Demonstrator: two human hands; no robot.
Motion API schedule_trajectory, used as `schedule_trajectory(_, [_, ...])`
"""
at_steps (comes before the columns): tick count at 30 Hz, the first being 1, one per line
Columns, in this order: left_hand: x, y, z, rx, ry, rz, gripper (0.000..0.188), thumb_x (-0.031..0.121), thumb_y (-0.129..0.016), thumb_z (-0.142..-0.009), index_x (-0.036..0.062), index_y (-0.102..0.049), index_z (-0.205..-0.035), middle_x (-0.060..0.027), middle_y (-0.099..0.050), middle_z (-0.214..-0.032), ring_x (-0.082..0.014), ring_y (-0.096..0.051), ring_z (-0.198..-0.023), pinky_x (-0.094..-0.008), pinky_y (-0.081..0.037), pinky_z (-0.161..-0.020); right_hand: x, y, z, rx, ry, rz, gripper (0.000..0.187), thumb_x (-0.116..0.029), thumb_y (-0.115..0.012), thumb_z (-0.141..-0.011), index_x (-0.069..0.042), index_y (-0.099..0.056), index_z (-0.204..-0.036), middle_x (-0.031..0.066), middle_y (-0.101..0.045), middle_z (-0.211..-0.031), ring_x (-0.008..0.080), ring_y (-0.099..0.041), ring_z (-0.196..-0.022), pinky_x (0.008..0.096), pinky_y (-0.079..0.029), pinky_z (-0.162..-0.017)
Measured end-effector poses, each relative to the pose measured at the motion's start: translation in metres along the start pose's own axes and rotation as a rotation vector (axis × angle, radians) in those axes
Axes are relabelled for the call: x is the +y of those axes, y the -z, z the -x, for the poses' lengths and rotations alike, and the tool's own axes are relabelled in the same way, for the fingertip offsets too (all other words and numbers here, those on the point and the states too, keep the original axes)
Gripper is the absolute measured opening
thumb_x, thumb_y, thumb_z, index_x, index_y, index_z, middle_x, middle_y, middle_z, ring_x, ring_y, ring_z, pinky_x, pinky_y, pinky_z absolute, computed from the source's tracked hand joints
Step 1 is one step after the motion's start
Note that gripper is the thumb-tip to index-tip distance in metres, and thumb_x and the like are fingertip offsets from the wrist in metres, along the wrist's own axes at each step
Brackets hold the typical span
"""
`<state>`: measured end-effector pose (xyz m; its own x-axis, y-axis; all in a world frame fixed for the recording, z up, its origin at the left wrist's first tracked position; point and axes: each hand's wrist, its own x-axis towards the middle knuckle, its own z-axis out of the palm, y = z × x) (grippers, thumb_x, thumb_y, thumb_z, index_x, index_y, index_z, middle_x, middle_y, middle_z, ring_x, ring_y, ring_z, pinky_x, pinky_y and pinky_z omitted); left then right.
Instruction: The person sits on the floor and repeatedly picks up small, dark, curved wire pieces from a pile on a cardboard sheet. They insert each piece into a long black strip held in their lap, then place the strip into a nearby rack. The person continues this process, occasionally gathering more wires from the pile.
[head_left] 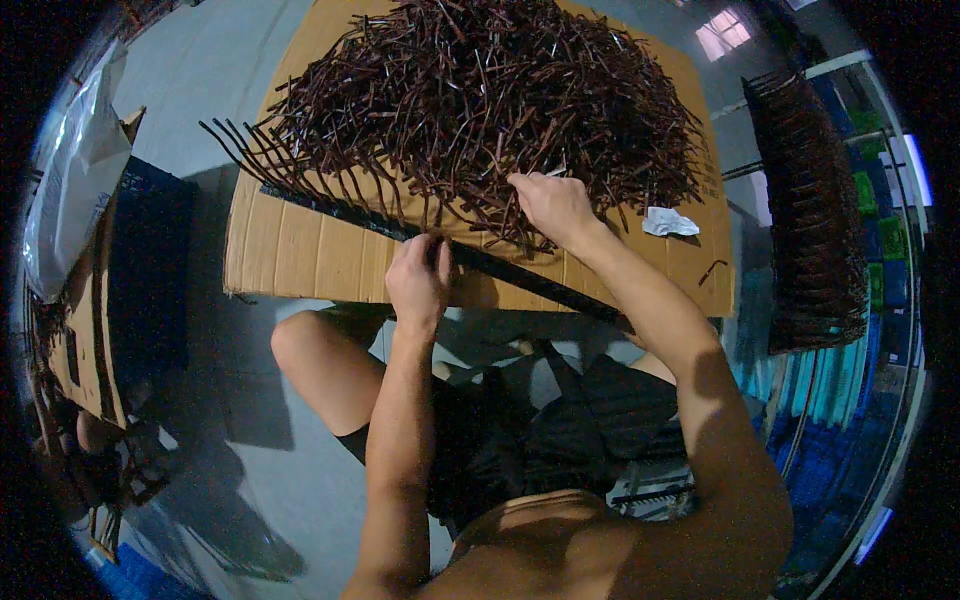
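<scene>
A long black bar (530, 283) lies slantwise along the near edge of a cardboard sheet (320, 265). From its left half a row of thin, dark brown bent rods (300, 165) stands up, tips curving left. My left hand (418, 285) is closed around the bar near its middle, at the last rod of the row; its fingertips are partly in shadow. At the near edge of a big tangled heap of loose brown rods (480, 90), my right hand (555, 208) pinches a rod between thumb and forefinger. Most of that rod is hard to separate from the heap.
A crumpled white scrap (670, 222) and one stray bent rod lie on the cardboard's right side. Farther right hangs a dense dark brush-like row of rods (810, 210) beside blue crates. A clear plastic bag (75, 180) and a dark blue panel (155, 270) are at left.
</scene>
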<state>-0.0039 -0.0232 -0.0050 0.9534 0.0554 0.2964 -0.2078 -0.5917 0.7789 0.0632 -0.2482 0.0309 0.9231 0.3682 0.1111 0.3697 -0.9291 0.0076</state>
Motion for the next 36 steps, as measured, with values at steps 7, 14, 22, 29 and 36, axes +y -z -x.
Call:
schedule_trajectory(7, [0.002, -0.005, 0.006, 0.081, 0.051, -0.023, 0.021, 0.017, -0.066, -0.083, -0.0004, -0.064, -0.095, -0.0176, -0.066, -0.085, -0.0324, -0.065, -0.074, -0.0347, -0.051, -0.067, -0.027, 0.031, 0.019, 0.164, -0.389, -0.975, 0.020, -0.014, -0.056, -0.087, 0.000, -0.065, -0.097, 0.0167, -0.067, -0.087, 0.0274, -0.066, -0.075, 0.0324, -0.051, -0.070])
schedule_trajectory(14, [-0.007, -0.001, 0.002, 0.145, 0.076, -0.060, 0.023, 0.018, -0.066, -0.083, -0.0005, -0.065, -0.097, -0.0170, -0.067, -0.087, -0.0305, -0.066, -0.077, -0.0344, -0.052, -0.069, -0.058, 0.031, 0.006, 0.326, -0.120, -0.726, 0.014, -0.008, -0.057, -0.084, 0.000, -0.057, -0.095, 0.0169, -0.063, -0.076, 0.0348, -0.063, -0.074, 0.0414, -0.050, -0.066])
schedule_trajectory(22, [-0.004, 0.004, -0.002, 0.094, 0.151, -0.050, 0.024, 0.019, -0.067, -0.082, 0.0002, -0.066, -0.096, -0.0164, -0.068, -0.084, -0.0299, -0.067, -0.076, -0.0344, -0.053, -0.068, -0.059, 0.004, -0.016, -0.104, -0.062, -0.241, 0.024, -0.007, -0.057, -0.081, -0.003, -0.043, -0.099, 0.0186, -0.059, -0.066, 0.0406, -0.059, -0.067, 0.0481, -0.045, -0.058])
schedule_trajectory(29, [-0.003, 0.007, -0.003, 0.125, 0.139, -0.033, 0.020, 0.020, -0.068, -0.082, 0.0023, -0.066, -0.093, -0.0154, -0.068, -0.082, -0.0300, -0.067, -0.072, -0.0346, -0.052, -0.063, -0.044, 0.010, -0.021, -0.176, -0.288, -0.628, 0.032, -0.007, -0.061, -0.076, 0.001, -0.053, -0.106, 0.0099, -0.059, -0.069, 0.0228, -0.058, -0.059, 0.0360, -0.045, -0.054])
schedule_trajectory(36, [-0.006, 0.003, -0.002, 0.205, 0.072, 0.044, 0.013, 0.015, -0.066, -0.081, 0.0027, -0.064, -0.085, -0.0138, -0.064, -0.077, -0.0313, -0.062, -0.069, -0.0351, -0.050, -0.062, -0.084, 0.024, -0.015, -0.103, -0.598, -1.414, 0.013, -0.011, -0.060, -0.087, 0.000, -0.059, -0.093, 0.0028, -0.063, -0.076, 0.0091, -0.056, -0.061, 0.0233, -0.046, -0.054])
